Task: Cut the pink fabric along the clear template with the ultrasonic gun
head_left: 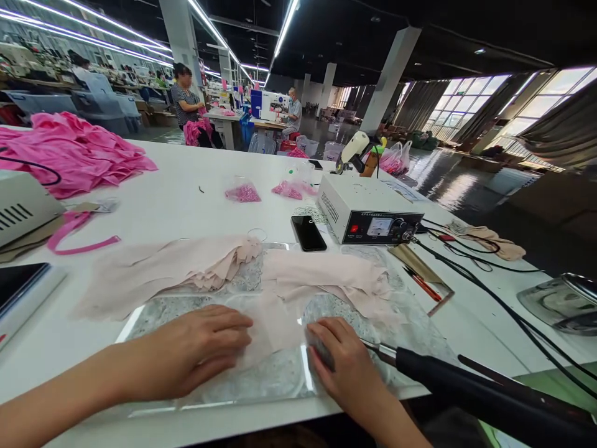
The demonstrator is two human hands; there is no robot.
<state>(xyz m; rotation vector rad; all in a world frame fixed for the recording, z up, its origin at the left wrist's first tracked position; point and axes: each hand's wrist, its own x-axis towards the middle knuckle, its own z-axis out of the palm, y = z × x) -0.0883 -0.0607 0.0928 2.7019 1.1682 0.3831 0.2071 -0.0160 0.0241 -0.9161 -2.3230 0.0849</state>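
My left hand [200,351] lies flat with its fingers stretched out, pressing a strip of pale pink fabric [275,323] onto a clear glass plate [289,373] on the white table [177,199]. My right hand [347,367] is closed round a black-handled tool [466,386] with a metal tip, held low at the fabric's right edge. More pale pink fabric pieces [186,264] are piled at the plate's far side.
A white control box [368,214] with a meter and black cables [489,292] stands at right, a black phone [308,233] beside it. Bags of pink beads [242,193], bright pink cloth [69,152] and another machine [21,205] lie left. People work at far tables.
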